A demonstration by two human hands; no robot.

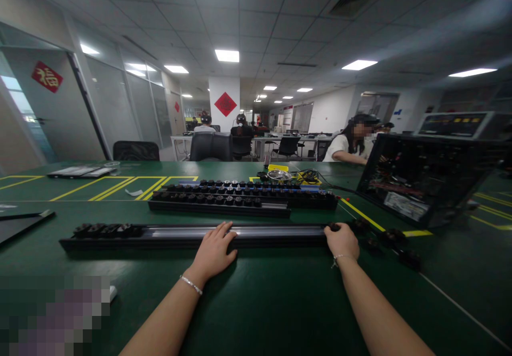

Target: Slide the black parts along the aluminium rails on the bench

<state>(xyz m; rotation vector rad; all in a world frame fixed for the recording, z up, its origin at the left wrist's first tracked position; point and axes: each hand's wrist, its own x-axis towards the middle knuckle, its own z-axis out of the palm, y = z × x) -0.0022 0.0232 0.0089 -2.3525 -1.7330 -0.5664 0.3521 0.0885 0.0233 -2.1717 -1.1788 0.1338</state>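
A long black rail (280,236) with a shiny inner strip lies across the green table. Several black knob-like parts (108,230) sit at its left end. My left hand (214,249) rests on the rail's middle, fingers spread over its near edge, holding nothing. At the rail's right end my right hand (344,241) has its fingers closed round a small black part (334,227). Beyond, more black rails (216,207) carry rows of similar parts. A few loose black parts (394,235) lie right of my right hand.
An open computer case (424,180) stands at the right, with a person (348,142) behind it. Cables and a metal dish (280,175) lie past the rails. A dark flat object (24,224) is at the left edge. Yellow tape (112,188) marks the green table (272,308).
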